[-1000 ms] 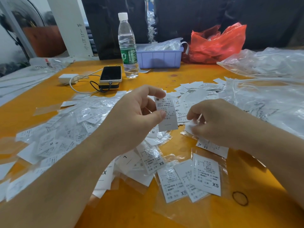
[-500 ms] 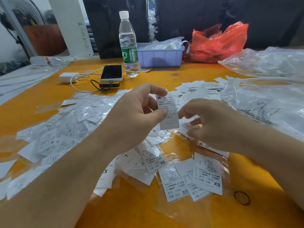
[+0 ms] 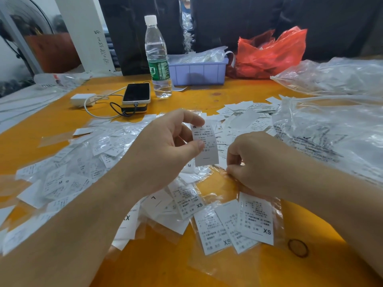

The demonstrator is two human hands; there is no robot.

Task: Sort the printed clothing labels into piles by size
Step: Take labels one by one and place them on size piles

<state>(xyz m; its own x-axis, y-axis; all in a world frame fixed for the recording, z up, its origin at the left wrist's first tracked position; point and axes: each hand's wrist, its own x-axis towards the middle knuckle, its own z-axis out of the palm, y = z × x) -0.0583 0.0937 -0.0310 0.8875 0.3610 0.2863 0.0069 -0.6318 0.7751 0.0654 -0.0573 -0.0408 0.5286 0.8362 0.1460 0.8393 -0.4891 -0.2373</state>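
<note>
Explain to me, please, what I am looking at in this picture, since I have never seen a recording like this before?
There is no machine here: a camera worn on a person's head looks down at their own two bare hands over an orange table. The left hand pinches one printed clothing label, marked M, upside down from this view, between thumb and forefinger. The right hand is curled low over the clear plastic sleeves on the table; whether it grips anything is hidden. Loose labels lie scattered to the left, and a small group marked XS lies nearest the camera. Farther back stand a water bottle, a phone, a lilac bin and a red bag.
</note>
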